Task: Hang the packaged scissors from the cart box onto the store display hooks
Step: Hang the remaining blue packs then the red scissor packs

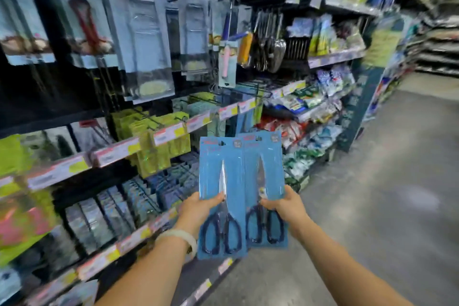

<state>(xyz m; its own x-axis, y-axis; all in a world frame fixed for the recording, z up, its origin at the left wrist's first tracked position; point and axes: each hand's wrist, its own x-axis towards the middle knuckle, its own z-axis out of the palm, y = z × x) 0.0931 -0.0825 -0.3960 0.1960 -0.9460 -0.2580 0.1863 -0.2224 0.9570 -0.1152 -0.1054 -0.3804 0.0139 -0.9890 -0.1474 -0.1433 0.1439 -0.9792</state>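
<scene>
Store shelving fills the left side of the view, a grey aisle floor (372,206) running off to the right, all of it smeared by camera motion. Held up in front of the shelves are two packaged scissors on blue cards, upright, hang-holes at the top. The left scissors pack (221,196) is pinched near its middle by the left hand (198,206), thumb across the front of the card. The right scissors pack (264,189) is held the same way by the right hand (285,206), and its left edge sits tucked just behind the first card. Black handles show at the bottom of both, blades pointing up. A pale bracelet (181,238) circles the left wrist.

Beyond the cards, wire display hooks (250,89) jut from the shelving, with price-tag strips (171,133) along the shelf edges and other carded kitchen tools (146,42) hanging above. The cart box is out of view.

The step in hand looks like carrying the packs to a hook. To do it well, I would hang one card at a time: keep it upright, line the top slot up with the hook tip, and slide it straight back. Which hook is meant for scissors cannot be told from here.
</scene>
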